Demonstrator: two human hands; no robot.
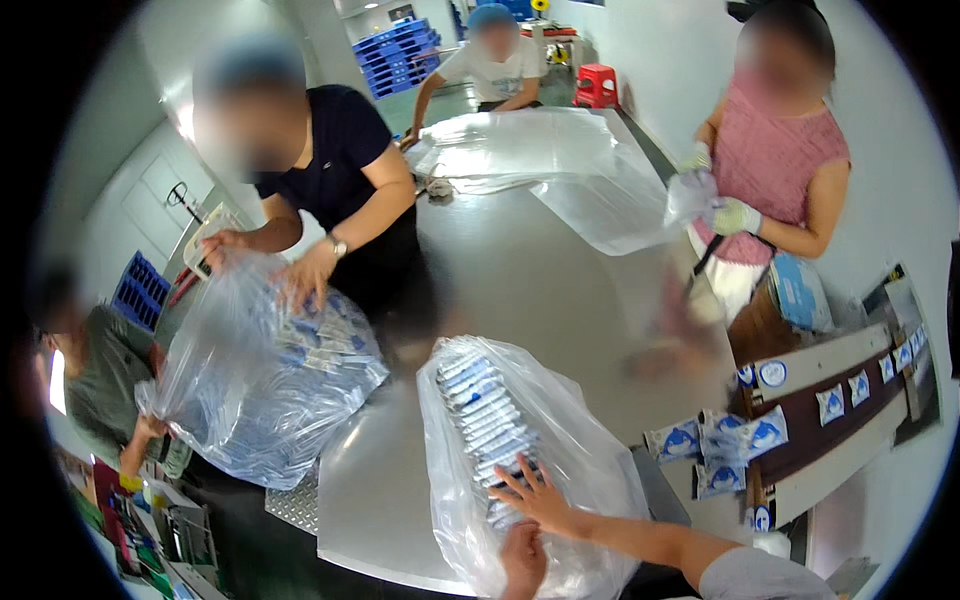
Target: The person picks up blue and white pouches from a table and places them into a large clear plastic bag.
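Note:
A large clear plastic bag lies on the steel table in front of me, with a long row of small blue-and-white packets stacked side by side in it. My right hand is open, its fingers spread over the near part of the row. Close beside it, at the row's near end, my left hand is closed with curled fingers against the bag. What it grips is hidden.
At left, a person handles a bulging clear bag of similar packets. Flat plastic sheeting covers the far end of the steel table. A gloved person stands at right, near a conveyor carrying packets.

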